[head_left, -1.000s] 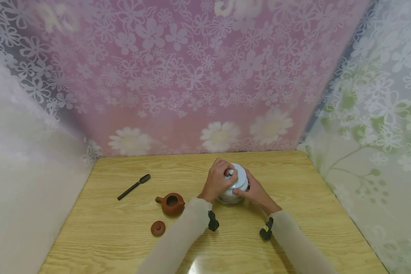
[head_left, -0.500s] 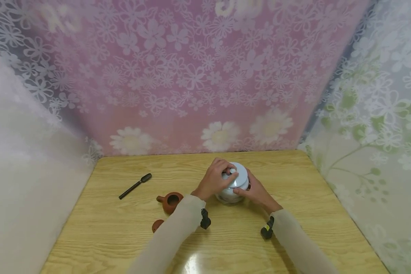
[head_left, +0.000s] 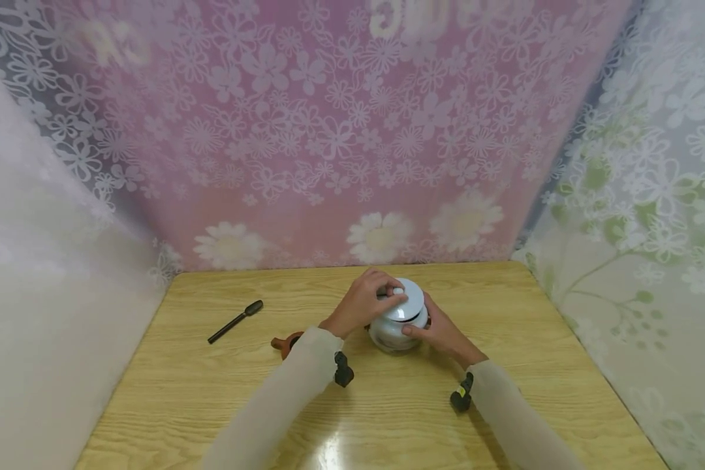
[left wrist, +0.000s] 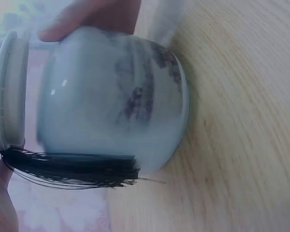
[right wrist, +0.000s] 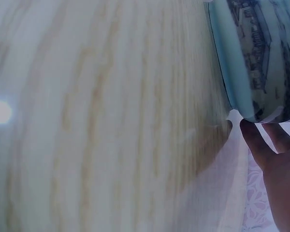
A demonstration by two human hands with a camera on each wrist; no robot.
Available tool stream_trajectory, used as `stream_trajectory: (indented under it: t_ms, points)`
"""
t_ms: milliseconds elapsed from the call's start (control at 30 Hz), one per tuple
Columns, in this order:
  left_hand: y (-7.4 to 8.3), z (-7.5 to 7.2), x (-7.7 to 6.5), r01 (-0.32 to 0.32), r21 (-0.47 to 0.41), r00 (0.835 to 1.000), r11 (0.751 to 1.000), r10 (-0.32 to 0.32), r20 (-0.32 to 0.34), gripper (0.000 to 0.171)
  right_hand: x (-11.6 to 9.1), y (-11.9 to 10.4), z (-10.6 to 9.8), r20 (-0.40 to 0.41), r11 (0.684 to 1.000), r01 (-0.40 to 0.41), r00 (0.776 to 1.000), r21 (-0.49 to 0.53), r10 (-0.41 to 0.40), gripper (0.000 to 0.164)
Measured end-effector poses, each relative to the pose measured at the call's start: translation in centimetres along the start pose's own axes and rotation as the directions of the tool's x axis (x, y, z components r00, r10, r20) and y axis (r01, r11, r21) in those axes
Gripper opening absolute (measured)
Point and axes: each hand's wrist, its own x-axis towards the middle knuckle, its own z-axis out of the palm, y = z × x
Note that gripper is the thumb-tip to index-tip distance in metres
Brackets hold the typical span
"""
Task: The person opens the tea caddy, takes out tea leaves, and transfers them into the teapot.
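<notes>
A white porcelain jar (head_left: 390,334) with a dark painted pattern stands on the wooden table. My left hand (head_left: 361,303) pinches the knob of its round lid (head_left: 410,304). The lid is tilted, and a dark gap shows under its near edge. In the left wrist view, the lid (left wrist: 9,92) is apart from the jar's mouth, and a black tassel (left wrist: 72,166) hangs beside the jar body (left wrist: 106,96). My right hand (head_left: 444,333) grips the jar's right side, thumb at the front. The right wrist view shows its fingers (right wrist: 256,145) against the jar (right wrist: 275,58).
Left of the jar, a brown clay teapot (head_left: 279,344) is mostly hidden behind my left sleeve (head_left: 294,378). A dark slim tool with a wider end (head_left: 235,322) lies farther left on the table (head_left: 164,391). A flowered pink backdrop (head_left: 305,143) rises behind the table.
The lid has risen off the jar and tilted, opening a gap at the near side. My left forearm has shifted left, now covering the small brown lid and most of the teapot.
</notes>
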Motion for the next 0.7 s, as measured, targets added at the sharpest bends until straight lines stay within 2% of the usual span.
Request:
stream_trajectory:
  t_ms: [333, 700]
  points:
    - [1.0, -1.9, -1.4, -0.01, -0.031, 1.0, 0.999, 0.01, -0.007, 0.017, 0.1, 0.0, -0.2, -0.011, 0.998, 0.007, 1.0, -0.062, -0.008, 0.098]
    - [3.1, -3.4, -4.8, -0.023, -0.068, 0.998, 0.997, 0.027, 0.06, 0.016, 0.3, 0.2, 0.0, -0.036, 0.993, 0.04, 0.998, -0.108, -0.044, 0.098]
